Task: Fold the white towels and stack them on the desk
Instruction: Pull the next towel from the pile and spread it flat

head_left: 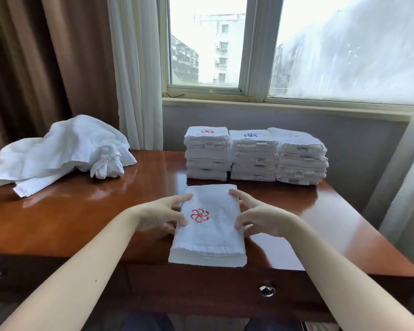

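The folded towel (208, 237), red flower (199, 215) up, lies at the near edge of the surface (81, 211); the left grip (160, 216) and right grip (258, 217) pinch its two sides, fingers curled; three folded stacks (253, 156) stand behind; an unfolded heap (65, 149) lies far left.

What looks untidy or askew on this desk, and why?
The crumpled heap of white towels at the desk's left end is unfolded. The rightmost stack looks uneven, its top towel tilted, unlike the middle stack and left stack. The folded towel between the left hand and right hand looks neat.
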{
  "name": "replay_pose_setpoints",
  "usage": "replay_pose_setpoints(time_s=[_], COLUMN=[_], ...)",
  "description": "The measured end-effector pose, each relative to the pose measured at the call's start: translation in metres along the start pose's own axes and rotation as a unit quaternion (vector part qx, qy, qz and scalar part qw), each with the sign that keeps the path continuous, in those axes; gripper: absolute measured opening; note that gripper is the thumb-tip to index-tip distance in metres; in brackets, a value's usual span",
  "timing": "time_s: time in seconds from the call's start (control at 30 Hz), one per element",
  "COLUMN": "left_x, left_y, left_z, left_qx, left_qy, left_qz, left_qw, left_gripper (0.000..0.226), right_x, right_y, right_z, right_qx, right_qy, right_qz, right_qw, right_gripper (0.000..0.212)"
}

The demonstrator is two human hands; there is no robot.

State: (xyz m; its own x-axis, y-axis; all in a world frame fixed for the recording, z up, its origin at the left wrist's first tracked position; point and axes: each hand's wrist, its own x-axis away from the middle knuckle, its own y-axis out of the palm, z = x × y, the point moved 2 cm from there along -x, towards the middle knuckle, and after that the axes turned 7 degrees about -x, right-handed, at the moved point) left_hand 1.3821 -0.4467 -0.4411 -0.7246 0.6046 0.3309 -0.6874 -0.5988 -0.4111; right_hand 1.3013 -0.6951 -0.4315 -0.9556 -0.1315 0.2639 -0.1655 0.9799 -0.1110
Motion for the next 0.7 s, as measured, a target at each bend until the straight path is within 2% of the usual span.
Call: replay_pose_setpoints(time_s=[0.13,0.3,0.5,0.7], left_x=[0.013,0.020,0.013,-0.009], left_y=[-0.012,-0.026,-0.043,-0.074], left_z=[0.002,0.022,0.052,0.092], left_qx=[0.007,-0.031,-0.058,-0.092], left_qy=[0.081,0.169,0.239,0.259], left_qz=[0.026,0.101,0.153,0.197], left_qw=[0.996,0.980,0.957,0.941], left_gripper=[0.092,0.094,0.095,0.092], right_x=[-0.001,-0.007,-0.020,-0.043], right_y=[-0.002,-0.004,-0.015,-0.035], right_z=[-0.005,-0.024,-0.052,-0.096], right_qx=[0.002,-0.007,-0.047,-0.026], right_qy=[-0.080,-0.193,-0.244,-0.293], right_qz=[-0.004,0.025,0.044,0.050], right_qw=[0.997,0.981,0.968,0.954], right_gripper=[0.095,0.098,0.101,0.098])
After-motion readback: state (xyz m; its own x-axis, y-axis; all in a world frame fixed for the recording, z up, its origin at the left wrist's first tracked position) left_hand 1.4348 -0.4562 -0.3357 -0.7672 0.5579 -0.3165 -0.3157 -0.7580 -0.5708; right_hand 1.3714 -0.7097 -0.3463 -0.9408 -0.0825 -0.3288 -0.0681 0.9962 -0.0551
